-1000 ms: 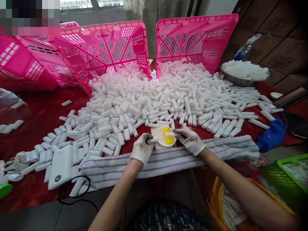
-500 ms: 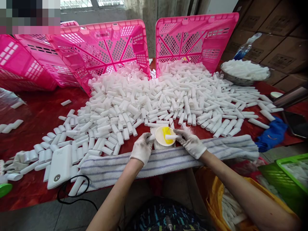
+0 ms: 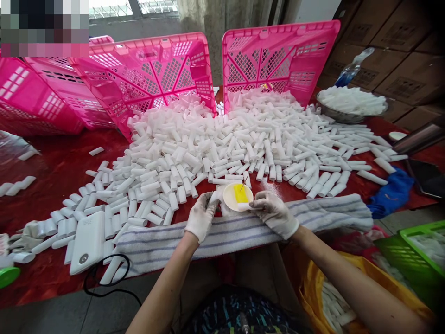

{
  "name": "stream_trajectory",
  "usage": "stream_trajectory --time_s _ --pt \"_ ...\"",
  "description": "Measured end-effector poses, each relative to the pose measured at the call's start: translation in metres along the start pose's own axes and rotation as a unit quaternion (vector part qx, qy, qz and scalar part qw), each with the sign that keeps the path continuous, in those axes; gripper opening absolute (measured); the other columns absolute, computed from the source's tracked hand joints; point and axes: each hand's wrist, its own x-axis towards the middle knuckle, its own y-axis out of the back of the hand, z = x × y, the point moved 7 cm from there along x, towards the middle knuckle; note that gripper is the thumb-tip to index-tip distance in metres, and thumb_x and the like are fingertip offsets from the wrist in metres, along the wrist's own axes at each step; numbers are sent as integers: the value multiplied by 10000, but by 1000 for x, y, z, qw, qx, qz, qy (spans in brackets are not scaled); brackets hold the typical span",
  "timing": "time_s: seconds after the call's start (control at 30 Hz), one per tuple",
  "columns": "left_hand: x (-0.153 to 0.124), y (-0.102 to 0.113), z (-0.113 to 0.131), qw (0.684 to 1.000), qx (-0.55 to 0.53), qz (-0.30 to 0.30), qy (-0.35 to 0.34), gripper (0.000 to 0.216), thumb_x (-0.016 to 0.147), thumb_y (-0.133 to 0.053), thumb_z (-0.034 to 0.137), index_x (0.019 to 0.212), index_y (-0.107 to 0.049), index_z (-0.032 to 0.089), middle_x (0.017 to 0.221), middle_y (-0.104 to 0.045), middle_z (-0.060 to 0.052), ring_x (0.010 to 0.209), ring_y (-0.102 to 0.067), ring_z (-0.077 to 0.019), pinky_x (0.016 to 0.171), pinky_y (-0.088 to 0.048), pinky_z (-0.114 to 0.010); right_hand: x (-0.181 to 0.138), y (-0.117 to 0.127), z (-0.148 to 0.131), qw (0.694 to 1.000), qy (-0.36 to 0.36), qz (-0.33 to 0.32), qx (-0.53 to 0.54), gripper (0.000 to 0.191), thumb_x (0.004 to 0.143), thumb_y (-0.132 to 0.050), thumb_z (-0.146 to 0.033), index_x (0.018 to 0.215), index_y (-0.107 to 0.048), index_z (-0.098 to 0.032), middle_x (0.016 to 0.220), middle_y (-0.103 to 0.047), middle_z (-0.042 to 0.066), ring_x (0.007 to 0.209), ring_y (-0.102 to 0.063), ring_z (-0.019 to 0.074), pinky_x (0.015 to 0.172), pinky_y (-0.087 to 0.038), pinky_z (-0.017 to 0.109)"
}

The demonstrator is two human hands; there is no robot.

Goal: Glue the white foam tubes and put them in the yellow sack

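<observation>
My left hand [image 3: 201,217], in a white glove smudged grey at the fingers, pinches a short white tube [image 3: 216,198] left of a small round white dish [image 3: 228,200]. In the dish lies a bright yellow patch [image 3: 240,195] with a thin stick standing in it. On the dish's right side, my gloved right hand [image 3: 276,214] has its fingers closed on another white tube [image 3: 245,207], held level over the near rim. Beneath both wrists runs a striped towel [image 3: 239,234] along the table edge. A large pile of white tubes [image 3: 208,139] spreads beyond my hands.
Pink crates [image 3: 149,69] stand tipped behind the pile on the red table [image 3: 62,160]. A white power bank [image 3: 87,243] with a black cable lies left. On the right are a heaped metal bowl [image 3: 335,115], blue cloth [image 3: 392,194], green basket [image 3: 417,260] and yellow sack [image 3: 309,297].
My right hand has drawn its tube from over the yellow patch toward me, to the dish's near rim. My left hand has shifted slightly left, still pinching its tube.
</observation>
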Motion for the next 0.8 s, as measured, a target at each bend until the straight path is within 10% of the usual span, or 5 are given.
stream_trajectory --time_s 0.33,0.5,0.8 --pt "-34 -44 30 953 -270 -122 68 452 792 -666 513 1047 -526 168 1106 -643 -115 668 -539 -85 592 -382 -222 -3 17 -21 960 -224 70 154 454 722 -677 -609 924 -603 -210 889 -656 66 736 -611 175 613 -517 287" --pt "-45 -48 42 980 -152 -131 -5 379 893 -536 498 1080 -544 168 791 -614 -27 662 -519 -102 630 -410 -228 -5 13 -31 953 -235 82 171 481 686 -673 -657 860 -600 -214 770 -638 41 586 -550 129 488 -452 241" --pt "-46 -36 38 990 23 -45 -131 284 859 -619 357 1100 -597 211 1051 -669 -35 948 -627 -154 876 -496 -267 -12 33 -25 898 -353 133 227 502 650 -652 -690 746 -590 -201 475 -414 -51 365 -350 72 328 -284 211"
